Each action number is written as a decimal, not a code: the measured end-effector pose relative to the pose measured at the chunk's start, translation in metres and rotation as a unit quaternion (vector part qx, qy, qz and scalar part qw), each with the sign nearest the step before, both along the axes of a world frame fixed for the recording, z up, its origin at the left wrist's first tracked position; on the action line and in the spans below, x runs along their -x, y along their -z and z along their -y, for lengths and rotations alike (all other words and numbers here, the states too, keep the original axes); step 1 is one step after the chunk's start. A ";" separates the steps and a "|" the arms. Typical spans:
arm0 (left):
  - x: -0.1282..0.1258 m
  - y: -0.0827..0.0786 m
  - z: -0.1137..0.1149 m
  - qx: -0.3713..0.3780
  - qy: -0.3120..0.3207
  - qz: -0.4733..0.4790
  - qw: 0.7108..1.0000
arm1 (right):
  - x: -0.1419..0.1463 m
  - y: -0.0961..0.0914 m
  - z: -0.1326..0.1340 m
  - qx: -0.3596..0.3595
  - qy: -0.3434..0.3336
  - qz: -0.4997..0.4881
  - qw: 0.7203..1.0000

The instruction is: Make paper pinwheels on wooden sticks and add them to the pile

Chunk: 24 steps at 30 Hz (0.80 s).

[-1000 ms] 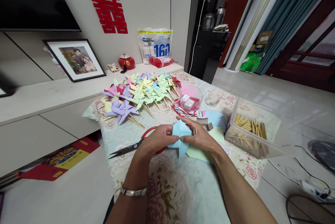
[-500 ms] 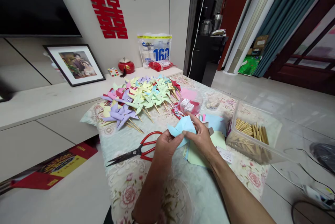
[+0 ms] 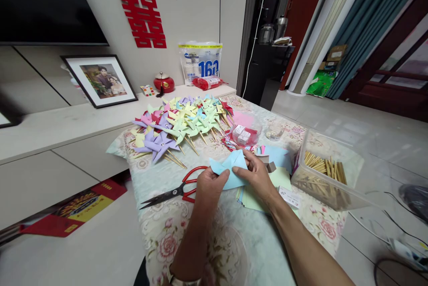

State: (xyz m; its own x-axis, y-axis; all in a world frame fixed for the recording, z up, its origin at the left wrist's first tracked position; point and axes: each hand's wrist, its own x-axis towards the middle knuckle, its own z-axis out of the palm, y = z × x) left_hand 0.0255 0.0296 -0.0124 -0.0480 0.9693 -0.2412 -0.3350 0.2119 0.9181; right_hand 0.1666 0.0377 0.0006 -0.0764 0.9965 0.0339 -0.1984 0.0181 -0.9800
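Note:
Both my hands hold a light blue paper piece [image 3: 230, 167] above the flowered tablecloth [image 3: 167, 241]. My left hand [image 3: 207, 188] pinches its lower left part, fingers closed on it. My right hand [image 3: 256, 172] grips its right side with thumb and fingers. Under my right hand lies a stack of pale green and blue paper sheets [image 3: 279, 174]. Red-handled scissors [image 3: 175, 190] lie just left of my left hand, blades pointing left.
A heap of finished paper pinwheels [image 3: 180, 123] on sticks covers the far part of the table. A clear box of wooden sticks [image 3: 323, 172] stands at the right. A small round tub with red and white bits [image 3: 244, 134] and a glass dish [image 3: 274, 132] sit behind the paper stack.
Both hands lifted the blue paper off the table and turned it, so that a folded corner now points up and left. The scissors show more.

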 end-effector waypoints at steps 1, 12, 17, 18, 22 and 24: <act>0.001 0.000 0.000 -0.003 0.004 0.003 1.000 | 0.000 0.000 0.000 0.008 -0.002 -0.008 1.000; 0.014 0.011 -0.011 0.006 0.023 0.095 0.995 | -0.002 0.011 -0.004 -0.004 0.022 -0.026 0.999; 0.018 -0.002 -0.009 0.018 0.031 0.125 0.992 | 0.000 0.012 -0.006 -0.040 0.005 0.002 0.999; 0.018 -0.005 -0.008 0.021 0.029 0.127 0.991 | 0.000 0.012 -0.006 -0.061 0.017 0.020 0.998; 0.021 -0.010 -0.008 0.029 0.008 0.122 0.992 | -0.005 0.011 -0.005 -0.168 0.062 0.132 0.975; 0.022 -0.011 -0.008 0.032 0.006 0.118 0.993 | -0.008 0.008 -0.003 -0.220 0.046 0.183 0.957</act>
